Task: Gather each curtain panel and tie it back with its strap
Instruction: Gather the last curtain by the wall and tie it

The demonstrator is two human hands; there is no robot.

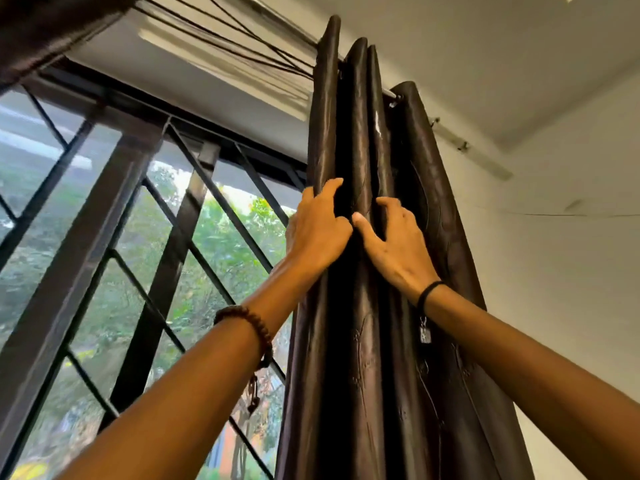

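A dark brown glossy curtain panel [363, 341] hangs bunched in tall folds from a rod at the right side of the window. My left hand [317, 230] grips the leftmost folds, fingers curled into the cloth. My right hand [394, 244] lies just beside it with its fingers hooked over the middle folds. Both hands are raised at about mid-height of the visible panel, thumbs nearly touching. No strap is in view.
A window [114, 271] with a dark metal diamond grille fills the left, trees behind it. Part of another dark curtain [45, 26] shows at the top left. Thin black cords [242, 39] run along the rod. A white wall [561, 265] is on the right.
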